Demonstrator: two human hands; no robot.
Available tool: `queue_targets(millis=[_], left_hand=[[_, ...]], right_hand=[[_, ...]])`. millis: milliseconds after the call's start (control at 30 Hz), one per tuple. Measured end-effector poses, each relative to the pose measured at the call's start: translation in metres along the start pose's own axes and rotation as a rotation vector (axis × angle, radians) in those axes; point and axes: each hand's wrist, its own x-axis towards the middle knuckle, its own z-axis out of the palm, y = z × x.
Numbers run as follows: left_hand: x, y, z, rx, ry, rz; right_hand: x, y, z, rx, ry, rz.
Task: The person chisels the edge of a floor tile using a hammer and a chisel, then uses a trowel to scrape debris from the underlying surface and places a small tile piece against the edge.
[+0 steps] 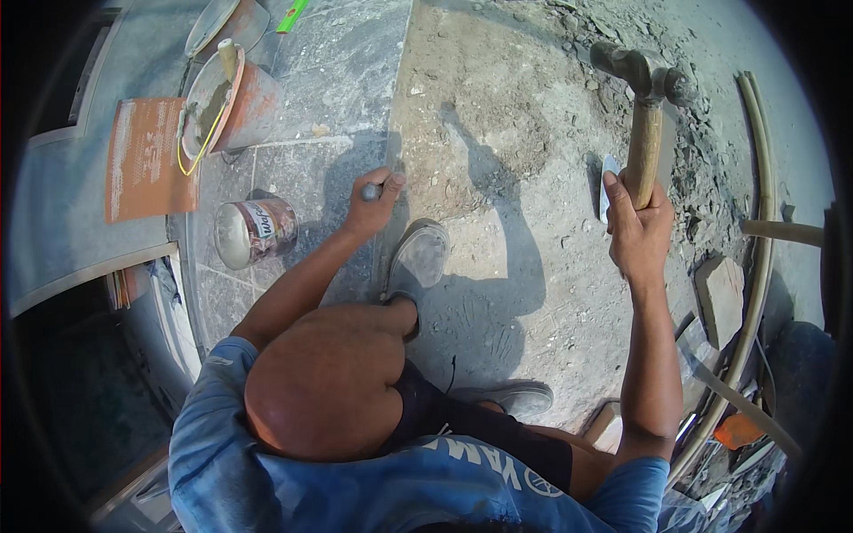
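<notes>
My right hand [638,233] grips the wooden handle of a hammer [647,151], lifted up with its dark metal head at the top. At the edge of the grey tiles, my left hand [371,206] is closed around a metal chisel [371,191]. Only the chisel's round grey head shows clearly; its lower end is hidden by the hand. Beneath it, the tiled floor [293,200] meets a strip of bare, broken ground [480,98]. My left shoe [419,256] stands right beside this edge.
To the left are a round tin [233,233], a bucket of mortar [253,107] with a wooden handle sticking out, and an orange-brown board [147,169]. Long poles [761,178] and rubble [693,186] lie at the right, near a broken slab [720,298]. A green strip [291,15] lies at the far edge.
</notes>
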Motion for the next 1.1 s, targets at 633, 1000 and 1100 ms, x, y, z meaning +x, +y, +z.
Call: queue_targets(millis=[633,1000,1100], left_hand=[[-0.047,0.14,-0.016,0.5,-0.487,0.096],[0.022,0.036,0.074,0.623,-0.728,0.368],[0.048,0.018,0.082,0.702,-0.7,0.331]], right_hand=[[-0.012,-0.014,-0.038,0.138,-0.045,-0.261],[-0.106,0.07,0.019,0.142,0.042,0.27],[-0.125,0.066,0.053,0.223,0.073,0.356]])
